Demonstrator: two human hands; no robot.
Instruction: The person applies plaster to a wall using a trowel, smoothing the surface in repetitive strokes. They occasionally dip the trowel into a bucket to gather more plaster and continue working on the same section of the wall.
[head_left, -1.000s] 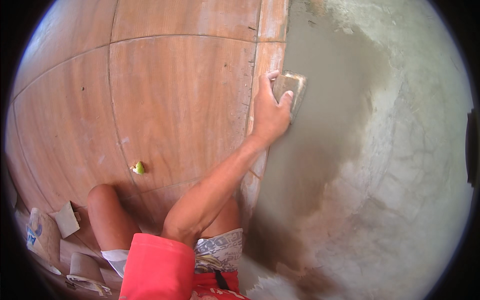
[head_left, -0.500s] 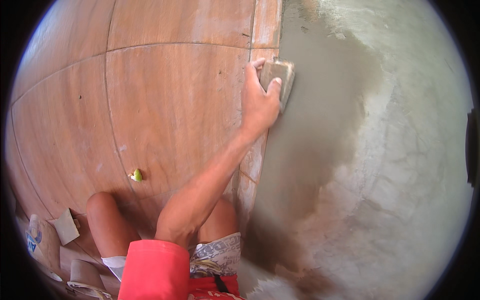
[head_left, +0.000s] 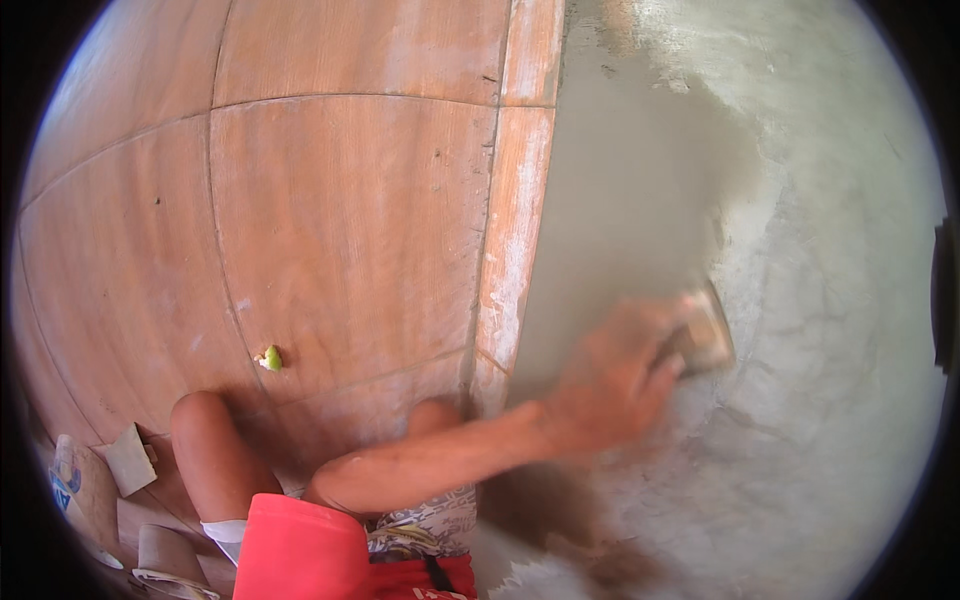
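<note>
My left hand [head_left: 615, 375], blurred by motion, grips a small rectangular smoothing block [head_left: 712, 325], worn and grey-brown. Its thumb is on the near side and the fingers wrap the far side. The block is over the right edge of a smooth, damp grey cement patch [head_left: 630, 190], where it meets the lighter, drier cement. Motion blur hides whether the block touches the surface and exactly what it is made of. My left arm, in a red sleeve [head_left: 300, 550], reaches across to the right over my bent knees. My right hand is out of the frame.
Reddish-brown wood-look tiles [head_left: 350, 220] cover the left side, ending in a narrow tile strip [head_left: 515, 240] along the cement. A small green-and-white scrap [head_left: 271, 358] lies on them. At the lower left are a broken tile piece [head_left: 130, 460] and a dirty pale bag [head_left: 88, 490].
My left hand has swept the block from the tile strip's edge, nearer and to the right, across the damp cement. My forearm now lies more level across the view.
</note>
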